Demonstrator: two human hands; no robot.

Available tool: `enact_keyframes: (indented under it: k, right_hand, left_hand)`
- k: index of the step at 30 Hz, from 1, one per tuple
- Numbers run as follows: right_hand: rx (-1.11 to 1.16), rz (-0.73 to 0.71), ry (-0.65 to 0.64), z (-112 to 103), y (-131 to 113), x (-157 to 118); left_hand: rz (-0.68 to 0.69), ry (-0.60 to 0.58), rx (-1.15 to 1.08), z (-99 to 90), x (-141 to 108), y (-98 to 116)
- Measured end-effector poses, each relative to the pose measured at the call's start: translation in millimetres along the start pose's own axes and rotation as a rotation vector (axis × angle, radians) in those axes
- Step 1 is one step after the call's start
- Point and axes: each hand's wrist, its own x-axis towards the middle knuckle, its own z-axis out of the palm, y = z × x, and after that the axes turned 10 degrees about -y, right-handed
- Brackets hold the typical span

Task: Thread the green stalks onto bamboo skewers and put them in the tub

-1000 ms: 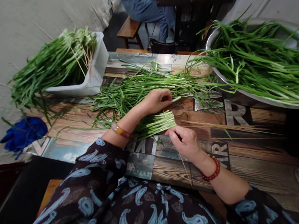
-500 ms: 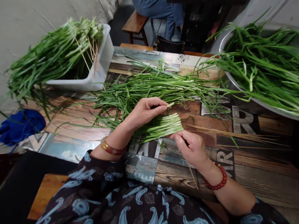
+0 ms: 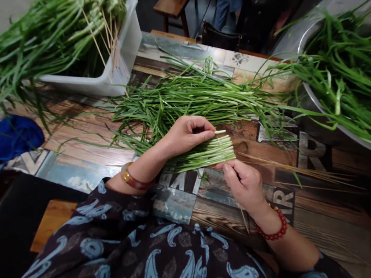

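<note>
Between finger and thumb of my left hand is a garlic chive stalk, its pale cut end pointing right. Just below it, a flat row of chives lies side by side with the pale ends lined up. My right hand is closed at the lower corner of that row, pinching a thin bamboo skewer whose tail sticks out beneath the palm. The skewer's other end is hidden among the stalks. Behind both hands a loose heap of chives spreads over the wood-patterned table.
A white plastic tub at left holds skewered chives. At right stands a metal basin full of loose chives. Loose skewers lie right of my hands. A blue glove is at the left edge. A seated person's legs show beyond.
The camera view has shifted closer to the table. The stalk in my left hand now points more level to the right above the row. My right hand keeps its grip at the row's corner.
</note>
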Motion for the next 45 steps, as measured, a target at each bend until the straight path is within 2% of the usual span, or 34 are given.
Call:
enact_keyframes:
  k: [6,14,31,36,39,42,45]
  right_hand:
    - [0.002,-0.005,0.006,0.3,-0.1,0.9]
    - [0.024,0.01,0.013,0.9,1.3,2.1]
    - [0.01,0.024,0.017,1.2,2.9,2.6]
    - [0.057,0.029,-0.009,2.8,4.4,1.8]
    - [0.078,0.034,-0.013,4.0,6.2,1.3]
    - [0.097,0.042,-0.027,3.5,7.0,1.8]
    - [0.112,0.053,-0.036,1.8,6.8,2.6]
  left_hand:
    - [0.034,0.059,0.076,3.2,-1.5,3.2]
    - [0.143,0.036,0.14,3.8,-2.2,1.5]
    - [0.26,0.111,0.318,6.6,-3.7,-2.1]
    - [0.307,0.076,0.357,7.3,-4.0,-4.7]
    - [0.325,0.004,0.375,5.2,-4.5,-4.3]
    - [0.289,-0.06,0.346,1.3,-4.9,-1.9]
    - [0.21,-0.072,0.278,-1.5,-5.5,1.6]
